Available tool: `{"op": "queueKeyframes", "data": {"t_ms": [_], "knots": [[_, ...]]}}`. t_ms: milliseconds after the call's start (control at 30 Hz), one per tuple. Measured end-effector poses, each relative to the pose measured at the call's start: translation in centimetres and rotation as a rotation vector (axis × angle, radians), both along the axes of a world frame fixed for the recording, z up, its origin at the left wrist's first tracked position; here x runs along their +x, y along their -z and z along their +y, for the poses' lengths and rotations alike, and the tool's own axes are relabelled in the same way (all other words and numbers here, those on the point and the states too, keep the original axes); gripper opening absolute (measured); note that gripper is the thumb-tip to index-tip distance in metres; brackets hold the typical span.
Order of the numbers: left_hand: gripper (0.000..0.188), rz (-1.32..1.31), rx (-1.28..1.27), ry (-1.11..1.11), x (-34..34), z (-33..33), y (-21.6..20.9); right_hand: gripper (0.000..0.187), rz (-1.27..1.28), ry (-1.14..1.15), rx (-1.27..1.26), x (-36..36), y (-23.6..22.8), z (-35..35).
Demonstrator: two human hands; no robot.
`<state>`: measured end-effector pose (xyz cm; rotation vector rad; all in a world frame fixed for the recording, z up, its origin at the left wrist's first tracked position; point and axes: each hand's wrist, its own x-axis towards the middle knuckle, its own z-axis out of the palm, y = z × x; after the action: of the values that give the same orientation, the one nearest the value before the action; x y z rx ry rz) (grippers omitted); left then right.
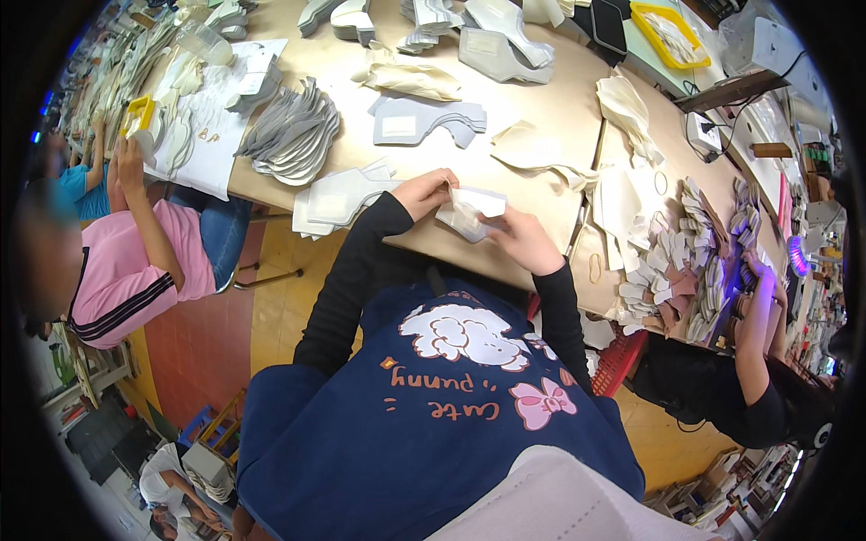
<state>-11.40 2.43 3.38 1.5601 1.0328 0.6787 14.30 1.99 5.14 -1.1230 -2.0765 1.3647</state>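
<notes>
A head-worn fisheye looks steeply down, close above the navy garment (343, 442) and worktable (552, 104).

I count two bare hands, the left hand (422, 193) and the right hand (529, 240), with one pale grey piece (470, 215) between them. Just left of the left hand I get one low stack of pale pieces (336, 198); further left, one fanned grey stack (290, 133). Right of the right hand I tally two loose rubber bands (594, 268) and one red basket (621, 361). Yellow trays (688, 65) I make two: one far left of the left hand, one well beyond the right. Also beyond the right, I see one white outlet block (704, 133).
</notes>
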Motion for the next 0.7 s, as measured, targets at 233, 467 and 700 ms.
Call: {"op": "queueKeyframes", "data": {"t_ms": [233,467,700], "knots": [[0.027,0.132,0.165,-0.271,2.6,-1.1,0.7,0.054,0.358,0.249,-0.712,0.2,-0.8,2.4],[0.041,0.132,0.259,-0.532,4.0,-2.4,1.3,0.052,-0.066,0.134,-0.264,-1.1,-1.0,1.7],[0.035,0.181,0.283,-0.603,4.0,-4.9,1.5,0.035,-0.149,0.246,-0.123,-1.9,0.1,0.8]]}}
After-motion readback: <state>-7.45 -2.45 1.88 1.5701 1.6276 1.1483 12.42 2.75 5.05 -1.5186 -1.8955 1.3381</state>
